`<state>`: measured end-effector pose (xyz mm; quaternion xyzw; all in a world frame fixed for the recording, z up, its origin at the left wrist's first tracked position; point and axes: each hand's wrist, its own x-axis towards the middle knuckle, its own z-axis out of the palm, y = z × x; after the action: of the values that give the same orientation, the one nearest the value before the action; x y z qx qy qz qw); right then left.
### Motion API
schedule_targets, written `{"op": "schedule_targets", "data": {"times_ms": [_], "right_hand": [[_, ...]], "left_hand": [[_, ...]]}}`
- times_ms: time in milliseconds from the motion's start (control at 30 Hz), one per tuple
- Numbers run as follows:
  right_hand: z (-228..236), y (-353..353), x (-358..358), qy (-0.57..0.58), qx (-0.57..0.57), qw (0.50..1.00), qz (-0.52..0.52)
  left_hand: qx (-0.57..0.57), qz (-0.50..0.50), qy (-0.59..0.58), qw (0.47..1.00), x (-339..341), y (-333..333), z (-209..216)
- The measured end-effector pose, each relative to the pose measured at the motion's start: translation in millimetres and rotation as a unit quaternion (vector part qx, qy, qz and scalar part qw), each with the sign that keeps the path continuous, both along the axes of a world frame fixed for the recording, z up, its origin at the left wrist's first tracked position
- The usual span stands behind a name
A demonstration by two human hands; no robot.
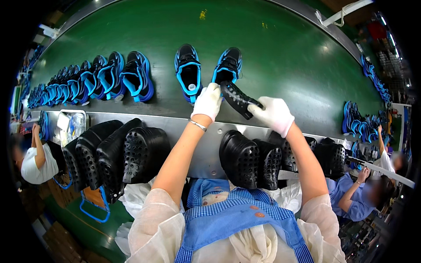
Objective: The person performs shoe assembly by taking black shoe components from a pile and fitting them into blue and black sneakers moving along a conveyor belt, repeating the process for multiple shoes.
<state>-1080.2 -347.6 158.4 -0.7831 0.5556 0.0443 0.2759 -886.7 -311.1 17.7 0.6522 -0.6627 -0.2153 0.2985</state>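
Observation:
Both my hands wear white gloves. My right hand (275,113) pinches one end of a black perforated shoe insert (238,99), held tilted over the near edge of the table. The insert's other end reaches the opening of a black and blue sneaker (229,60), whose toe points away from me. My left hand (208,103) is closed at the heel of that sneaker, its fingertips partly hidden. Just left of it, a matching sneaker (187,70) stands with its opening toward me and a round pale sticker inside.
A long row of sneakers (137,78) lines the green table (280,52) at left. Several black perforated inserts (147,151) stand along the near metal ledge (206,149), left and right. More sneakers (355,122) sit at far right. Other people (351,195) work at both sides.

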Motion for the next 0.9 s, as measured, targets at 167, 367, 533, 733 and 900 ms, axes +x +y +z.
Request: {"op": "schedule_targets", "data": {"times_ms": [167,367,533,733,900], "right_hand": [[9.3,-45.7,3.7,0.073,0.031,0.996,0.043],[-1.8,-67.7,53.3,0.173,0.012,0.983,0.063],[-55.3,-63.1,82.9,0.186,0.003,0.982,-0.016],[-121.3,-73.4,96.1,0.144,0.024,0.98,-0.137],[-122.6,-84.9,104.8,0.093,0.08,0.975,-0.182]], "left_hand": [[0.04,-0.005,0.123,0.992,-37.7,-1.7,3.4],[0.0,-0.006,0.173,0.985,-39.0,-0.6,-4.5],[0.049,-0.023,0.109,0.993,-35.8,-4.4,-3.3],[0.34,-0.062,0.04,0.938,-26.0,-41.5,12.1],[0.396,-0.042,0.008,0.917,-30.3,-51.7,1.0]]}}
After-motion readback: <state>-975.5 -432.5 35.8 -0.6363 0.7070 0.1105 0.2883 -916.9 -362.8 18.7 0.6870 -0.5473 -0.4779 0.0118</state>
